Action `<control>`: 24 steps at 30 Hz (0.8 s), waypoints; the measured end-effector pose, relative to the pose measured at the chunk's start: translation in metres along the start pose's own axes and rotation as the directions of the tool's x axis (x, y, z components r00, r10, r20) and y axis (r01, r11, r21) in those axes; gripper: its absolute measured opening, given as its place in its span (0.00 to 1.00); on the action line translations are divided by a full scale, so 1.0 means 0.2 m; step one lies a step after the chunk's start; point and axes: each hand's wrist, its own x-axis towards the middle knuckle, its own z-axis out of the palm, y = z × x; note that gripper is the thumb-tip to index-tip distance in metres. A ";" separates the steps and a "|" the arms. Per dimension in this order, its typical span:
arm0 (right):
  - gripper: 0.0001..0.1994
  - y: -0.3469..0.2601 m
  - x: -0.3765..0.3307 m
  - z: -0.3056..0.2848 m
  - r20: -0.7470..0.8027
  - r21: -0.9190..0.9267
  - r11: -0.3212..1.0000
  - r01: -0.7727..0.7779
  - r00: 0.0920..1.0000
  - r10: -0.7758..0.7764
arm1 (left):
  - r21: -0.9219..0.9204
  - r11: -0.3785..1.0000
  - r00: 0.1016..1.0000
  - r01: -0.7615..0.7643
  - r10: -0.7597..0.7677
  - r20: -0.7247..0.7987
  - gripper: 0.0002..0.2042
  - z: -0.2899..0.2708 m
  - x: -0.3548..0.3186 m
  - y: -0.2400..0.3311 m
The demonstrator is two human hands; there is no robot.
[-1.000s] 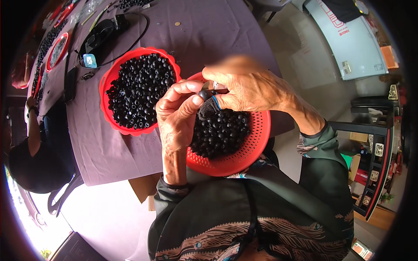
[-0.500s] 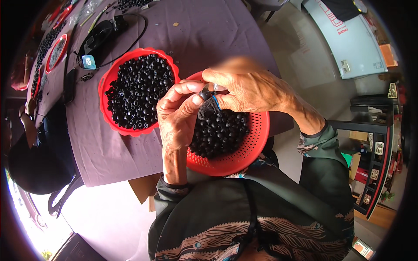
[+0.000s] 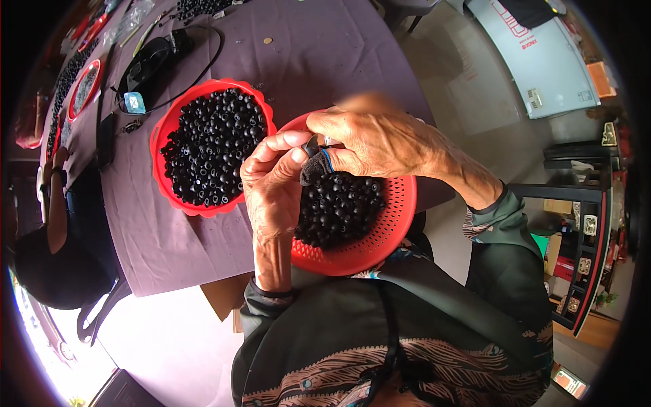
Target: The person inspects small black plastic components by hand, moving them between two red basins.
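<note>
My left hand [image 3: 272, 180] pinches a small round black piece [image 3: 311, 144] between thumb and fingertips. My right hand [image 3: 390, 144] is closed against it from the right, its fingers curled around something small and mostly hidden. A black fabric thumb cover [image 3: 314, 169] with a blue edge sits on the right thumb. Both hands are above a red perforated basket [image 3: 400, 217], which holds many loose black pieces [image 3: 342, 210] like the pinched one. Left of it on the table, a red scalloped basket [image 3: 157, 152] holds more black pieces [image 3: 213, 146], several showing hollow, ring-like ends.
A purple cloth covers the table [image 3: 183, 254]. Beyond the left basket lie a black device with a cable [image 3: 152, 64] and a small light-blue packet [image 3: 134, 102]. At far left, another person's arm [image 3: 57, 210] reaches toward more black pieces. A dark shelf unit [image 3: 586, 237] stands at right.
Both hands stay together over the basket, with the black piece shifted slightly left and turned. The other person's arm at far left has come further into view.
</note>
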 end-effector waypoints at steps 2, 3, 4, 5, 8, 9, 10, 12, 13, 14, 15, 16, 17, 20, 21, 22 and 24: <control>0.09 0.01 -0.01 0.01 -0.017 -0.006 1.000 0.018 1.000 -0.018 | -0.012 1.000 1.000 0.003 -0.004 -0.011 0.09 0.01 0.00 0.00; 0.09 0.02 -0.01 0.02 -0.034 -0.011 0.999 0.037 0.999 -0.038 | -0.024 1.000 1.000 0.005 -0.006 -0.024 0.09 0.01 -0.01 0.00; 0.09 0.02 -0.01 0.02 -0.034 -0.011 0.999 0.037 0.999 -0.038 | -0.023 1.000 1.000 0.006 -0.007 -0.025 0.09 0.01 -0.01 0.00; 0.09 0.02 -0.01 0.02 -0.030 -0.022 0.999 0.045 0.999 -0.045 | -0.017 1.000 0.999 0.003 -0.004 -0.042 0.09 0.01 -0.01 -0.01; 0.09 0.02 -0.01 0.04 -0.041 -0.040 0.997 0.067 0.997 -0.068 | -0.002 1.000 0.999 -0.010 0.010 -0.038 0.09 -0.02 -0.01 -0.02; 0.09 0.02 -0.01 0.05 -0.055 -0.049 0.995 0.081 0.995 -0.084 | 0.004 1.000 1.000 -0.022 0.022 -0.016 0.08 -0.03 -0.01 -0.03; 0.09 0.02 -0.01 0.04 -0.054 -0.048 0.995 0.082 0.995 -0.085 | 0.004 1.000 1.000 -0.023 0.023 -0.018 0.08 -0.03 -0.01 -0.03; 0.10 0.01 0.00 0.02 -0.053 -0.023 0.998 0.061 0.997 -0.062 | -0.118 0.990 0.997 0.076 -0.073 0.023 0.08 -0.03 0.00 -0.02; 0.10 0.02 0.00 0.02 -0.053 -0.024 0.998 0.061 0.997 -0.062 | -0.118 0.990 0.997 0.075 -0.073 0.024 0.08 -0.02 0.00 -0.02; 0.11 0.02 0.00 0.00 -0.048 -0.007 0.999 0.032 0.998 -0.032 | -0.147 0.985 0.996 0.086 -0.085 0.010 0.08 -0.01 0.00 -0.03; 0.11 0.02 0.00 0.00 -0.042 0.014 1.000 0.006 0.999 -0.005 | -0.173 0.981 0.995 0.094 -0.097 -0.007 0.08 -0.01 0.00 -0.03; 0.13 0.02 0.01 0.00 -0.026 -0.001 1.000 -0.023 0.999 0.023 | -0.182 0.978 0.994 0.106 -0.107 0.004 0.09 -0.03 0.00 -0.03; 0.13 0.01 0.01 0.00 -0.026 0.001 1.000 -0.021 0.999 0.021 | -0.180 0.978 0.994 0.104 -0.106 0.002 0.09 -0.02 -0.01 -0.02; 0.13 0.01 0.02 0.00 -0.003 0.000 1.000 -0.025 1.000 0.025 | -0.195 0.976 0.993 0.097 -0.108 -0.044 0.08 0.01 -0.01 -0.02; 0.13 0.01 0.02 0.00 -0.001 -0.003 1.000 -0.026 1.000 0.026 | -0.190 0.977 0.993 0.094 -0.106 -0.055 0.08 0.01 -0.01 -0.02; 0.13 0.00 0.03 0.00 0.001 -0.006 1.000 -0.028 1.000 0.028 | -0.184 0.979 0.992 0.091 -0.105 -0.067 0.08 0.01 -0.01 -0.02; 0.12 0.00 0.03 0.00 0.000 -0.015 1.000 -0.021 1.000 0.021 | -0.164 0.982 0.993 0.093 -0.103 -0.054 0.08 -0.01 -0.01 -0.02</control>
